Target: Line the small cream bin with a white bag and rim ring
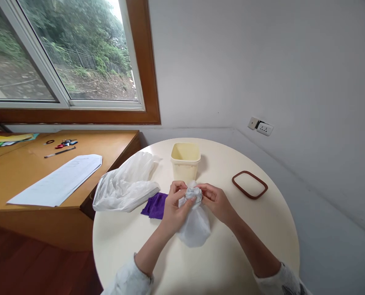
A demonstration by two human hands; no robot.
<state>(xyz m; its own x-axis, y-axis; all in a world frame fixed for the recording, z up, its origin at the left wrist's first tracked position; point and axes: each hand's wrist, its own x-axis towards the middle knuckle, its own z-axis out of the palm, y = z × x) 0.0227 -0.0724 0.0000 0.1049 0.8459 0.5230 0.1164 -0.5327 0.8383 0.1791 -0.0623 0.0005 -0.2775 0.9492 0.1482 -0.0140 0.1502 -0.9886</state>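
Note:
Both my hands grip the twisted neck of a white plastic bag [195, 229] above the round table. My left hand [176, 205] pinches it from the left, thumb in front. From the right, my right hand [216, 200] holds the same gathered plastic between thumb and fingers. The lower part of the bag spreads toward me. Just behind my hands stands a pale yellow bin [185, 164], upright, its top uncovered. A folded purple cloth or bag [154, 206] lies partly hidden behind my left hand. Whether the neck is knotted I cannot tell.
A crumpled white plastic bag [124, 184] covers the left of the round table [246, 250]. On the right lies a brown rectangular ring frame [250, 185]. The wooden desk [115, 143] at left holds papers [59, 180], a pen [59, 152] and keys [67, 142].

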